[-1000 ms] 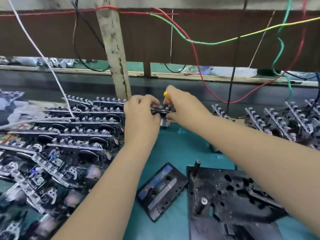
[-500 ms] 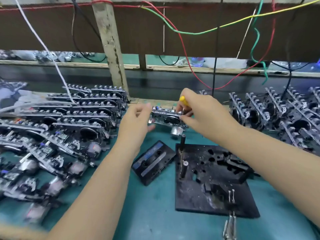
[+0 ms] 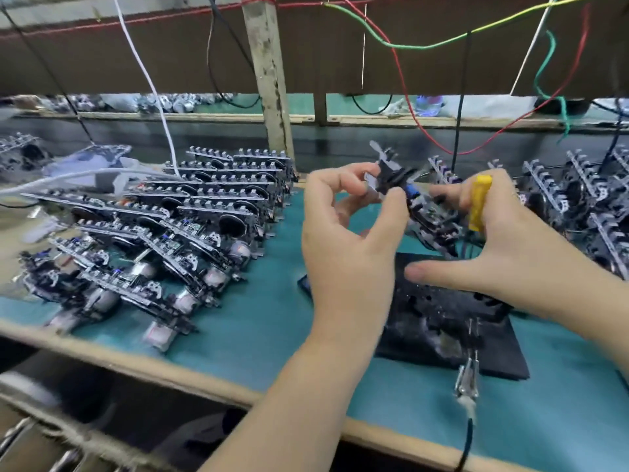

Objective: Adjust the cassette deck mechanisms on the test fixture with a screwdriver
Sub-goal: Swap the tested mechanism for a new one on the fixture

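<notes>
The test fixture point(image 3: 452, 321) lies flat on the tabletop point(image 3: 258, 321), near its front edge. Above the fixture's far side, the cassette deck mechanism point(image 3: 413, 202) is held tilted between the left hand point(image 3: 343, 233) on its left and the right hand point(image 3: 503, 247) on its right; the right grip also carries the screwdriver point(image 3: 479, 204). Left of the fixture, rows of mechanisms point(image 3: 190, 219) lean against one another. Right of the fixture and behind it stand more mechanisms point(image 3: 578, 206). A clip point(image 3: 467, 379) overlaps the fixture's front edge. Behind the fixture, left of centre, a post point(image 3: 269, 80) rises from the tabletop.
</notes>
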`<state>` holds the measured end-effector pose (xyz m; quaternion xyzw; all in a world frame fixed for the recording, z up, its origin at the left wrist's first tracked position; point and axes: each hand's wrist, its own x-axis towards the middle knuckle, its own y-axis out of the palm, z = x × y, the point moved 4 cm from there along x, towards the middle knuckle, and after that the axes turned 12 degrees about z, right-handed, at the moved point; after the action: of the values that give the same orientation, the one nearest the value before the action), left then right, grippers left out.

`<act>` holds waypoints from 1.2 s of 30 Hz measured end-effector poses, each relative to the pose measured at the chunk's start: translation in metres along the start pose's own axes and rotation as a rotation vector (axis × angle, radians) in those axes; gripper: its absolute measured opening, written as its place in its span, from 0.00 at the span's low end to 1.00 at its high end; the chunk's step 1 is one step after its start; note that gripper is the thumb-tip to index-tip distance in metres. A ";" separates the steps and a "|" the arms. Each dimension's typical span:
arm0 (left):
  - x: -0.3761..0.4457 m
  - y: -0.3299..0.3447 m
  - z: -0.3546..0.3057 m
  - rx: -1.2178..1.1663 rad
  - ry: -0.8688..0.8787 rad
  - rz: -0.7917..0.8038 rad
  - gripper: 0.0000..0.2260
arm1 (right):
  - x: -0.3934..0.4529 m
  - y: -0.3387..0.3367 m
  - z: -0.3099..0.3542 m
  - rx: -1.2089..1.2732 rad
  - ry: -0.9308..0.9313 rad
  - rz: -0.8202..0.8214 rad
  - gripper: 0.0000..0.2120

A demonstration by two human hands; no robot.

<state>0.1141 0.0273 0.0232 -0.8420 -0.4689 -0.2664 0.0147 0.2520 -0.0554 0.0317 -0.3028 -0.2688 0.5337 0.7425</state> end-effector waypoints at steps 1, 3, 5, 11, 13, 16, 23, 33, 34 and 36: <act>-0.007 0.005 -0.001 -0.027 -0.007 0.019 0.12 | -0.003 -0.001 -0.001 0.017 0.007 -0.025 0.37; -0.017 0.009 0.001 -0.073 -0.026 0.067 0.12 | -0.008 -0.006 -0.005 0.031 0.019 -0.093 0.35; -0.018 0.004 0.004 -0.064 -0.071 0.174 0.13 | -0.013 -0.011 -0.010 0.020 0.047 -0.094 0.34; 0.005 -0.035 0.028 0.697 -0.287 0.788 0.45 | -0.025 -0.016 -0.029 -0.259 0.105 0.036 0.31; 0.013 -0.030 0.036 0.835 -0.298 0.916 0.48 | -0.024 -0.010 -0.034 -0.296 0.108 0.074 0.30; 0.027 -0.020 0.042 0.873 -0.322 0.982 0.48 | -0.020 -0.004 -0.036 -0.318 0.118 0.109 0.29; 0.050 -0.011 0.051 0.932 -0.378 1.038 0.48 | -0.009 -0.007 -0.041 -0.406 0.155 0.164 0.31; 0.055 -0.006 0.054 0.962 -0.402 1.083 0.45 | -0.009 -0.049 -0.054 -0.512 0.264 0.436 0.36; 0.055 -0.006 0.054 0.964 -0.401 1.085 0.45 | -0.009 -0.050 -0.053 -0.507 0.264 0.431 0.36; 0.056 -0.006 0.055 0.960 -0.400 1.082 0.45 | -0.007 -0.050 -0.052 -0.518 0.259 0.415 0.40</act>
<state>0.1559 0.0893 0.0007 -0.8884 -0.0476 0.1698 0.4238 0.3191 -0.0834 0.0331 -0.5944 -0.2316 0.5446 0.5445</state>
